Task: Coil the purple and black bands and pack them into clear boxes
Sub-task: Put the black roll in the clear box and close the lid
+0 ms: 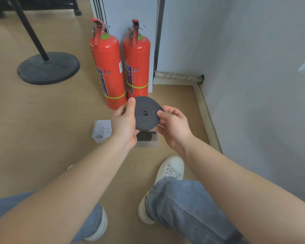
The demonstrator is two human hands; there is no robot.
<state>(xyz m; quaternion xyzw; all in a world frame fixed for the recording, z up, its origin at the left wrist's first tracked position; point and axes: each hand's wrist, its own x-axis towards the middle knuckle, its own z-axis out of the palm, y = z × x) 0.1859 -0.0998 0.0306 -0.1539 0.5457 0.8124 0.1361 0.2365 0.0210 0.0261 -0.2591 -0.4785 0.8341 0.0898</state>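
The coiled black band (147, 113) is held in the air between both hands: the left hand (124, 125) grips its left edge, and the right hand (174, 127) pinches its right edge. Under the hands an open clear box (148, 142) holds another dark coil (144, 136); a lid (102, 130) lies left of the left hand.

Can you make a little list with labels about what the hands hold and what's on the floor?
Left hand: grips the coiled black band
Right hand: pinches its other edge
Open clear box: on the floor, partly behind the hands, holding another black coil
Second clear box: to its left
Behind: two red fire extinguishers, upright
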